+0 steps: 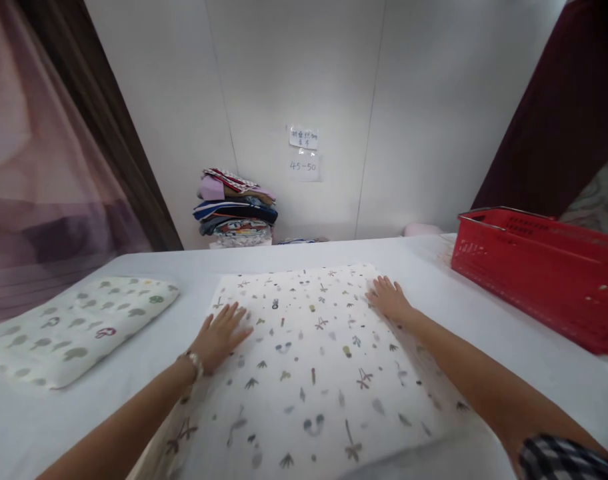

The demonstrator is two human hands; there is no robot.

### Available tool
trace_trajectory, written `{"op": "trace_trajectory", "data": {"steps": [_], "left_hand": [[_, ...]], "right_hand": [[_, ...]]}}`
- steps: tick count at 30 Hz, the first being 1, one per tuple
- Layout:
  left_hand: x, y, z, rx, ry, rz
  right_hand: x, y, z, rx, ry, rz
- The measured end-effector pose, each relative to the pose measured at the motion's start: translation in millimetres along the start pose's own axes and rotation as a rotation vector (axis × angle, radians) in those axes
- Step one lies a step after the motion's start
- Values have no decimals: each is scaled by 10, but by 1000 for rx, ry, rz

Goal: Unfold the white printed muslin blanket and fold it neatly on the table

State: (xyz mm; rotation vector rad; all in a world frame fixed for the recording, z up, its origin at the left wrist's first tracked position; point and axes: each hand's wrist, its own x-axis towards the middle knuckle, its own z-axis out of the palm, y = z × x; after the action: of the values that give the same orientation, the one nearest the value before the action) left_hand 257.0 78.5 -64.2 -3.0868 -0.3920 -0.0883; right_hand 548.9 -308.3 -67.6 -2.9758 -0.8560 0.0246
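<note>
A white cloth printed with small animal and plant figures (pixel 309 360) lies spread flat on the white table (pixel 434 267) in front of me. My left hand (pixel 219 337) rests flat on its left part, fingers stretched out, a bracelet on the wrist. My right hand (pixel 388 298) lies flat near the cloth's far right corner, fingers apart. Neither hand holds anything.
A folded white cloth with a mushroom print (pixel 74 327) lies at the left of the table. A red plastic basket (pixel 539 273) stands at the right. A stack of folded clothes (pixel 237 207) sits against the back wall under two paper notes (pixel 304 152). A curtain (pixel 39 167) hangs at the left.
</note>
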Motion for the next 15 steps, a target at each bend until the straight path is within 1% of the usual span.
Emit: {"op": "trace_trajectory", "data": {"steps": [2, 4, 6, 8, 10, 12, 15], "left_hand": [[-339, 109, 60, -7, 24, 44], [-583, 215, 78, -16, 14, 49], [-689, 300, 29, -22, -21, 32], [-718, 355, -54, -30, -62, 6], [-780, 377, -119, -35, -76, -12], [-938, 378, -129, -35, -47, -11], [-1260, 383, -65, -30, 32, 27]], "right_hand": [[-338, 90, 97, -3, 8, -57], [-577, 149, 145, 15, -12, -62], [-686, 155, 113, 31, -33, -47], [-717, 125, 24, 42, -59, -35], [-762, 102, -62, 52, -84, -25], [-873, 121, -93, 45, -71, -19], [-1107, 219, -34, 29, -17, -11]]}}
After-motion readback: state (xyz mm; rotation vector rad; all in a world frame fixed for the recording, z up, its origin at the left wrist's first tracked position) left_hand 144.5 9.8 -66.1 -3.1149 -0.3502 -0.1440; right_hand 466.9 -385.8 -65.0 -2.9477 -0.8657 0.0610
